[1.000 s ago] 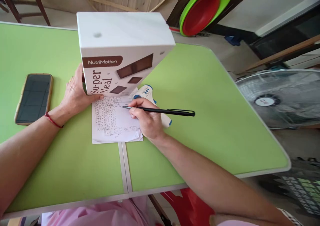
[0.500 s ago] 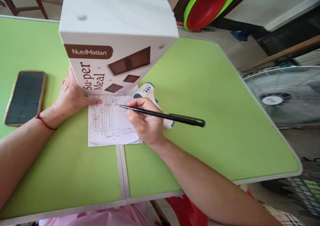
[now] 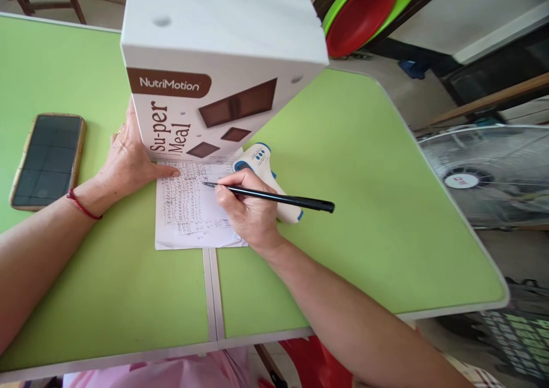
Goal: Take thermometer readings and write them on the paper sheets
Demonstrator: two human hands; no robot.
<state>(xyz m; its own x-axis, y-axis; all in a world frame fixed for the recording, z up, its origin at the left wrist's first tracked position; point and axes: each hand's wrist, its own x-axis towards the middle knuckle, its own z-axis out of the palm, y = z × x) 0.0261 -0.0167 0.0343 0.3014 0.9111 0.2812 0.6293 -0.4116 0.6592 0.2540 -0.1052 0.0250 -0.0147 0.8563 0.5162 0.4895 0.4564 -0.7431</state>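
Observation:
In the head view, my right hand (image 3: 251, 210) pinches a black pen (image 3: 283, 198), its tip at the handwritten sheets of paper (image 3: 180, 236). My left hand (image 3: 128, 153) lies spread at the left side of the papers, its thumb stretched onto their edge. Some of its fingers are hidden behind a tall white NutriMotion box (image 3: 223, 44), which stands upright at the top of the papers. Partly covered by my right hand, a white and blue thermometer gun (image 3: 259, 156) rests on the table.
A phone in a tan case (image 3: 49, 162) lies left on the green table (image 3: 364, 205). A seam strip (image 3: 213, 296) crosses the table's near half. Beyond the right edge stands a fan (image 3: 463, 179). Red and green basins (image 3: 364, 16) are at the back.
The pen has turned a little in my right hand, and its back end sits further left; its clip no longer shows. My left hand keeps its place by the box. The whole view has shifted slightly.

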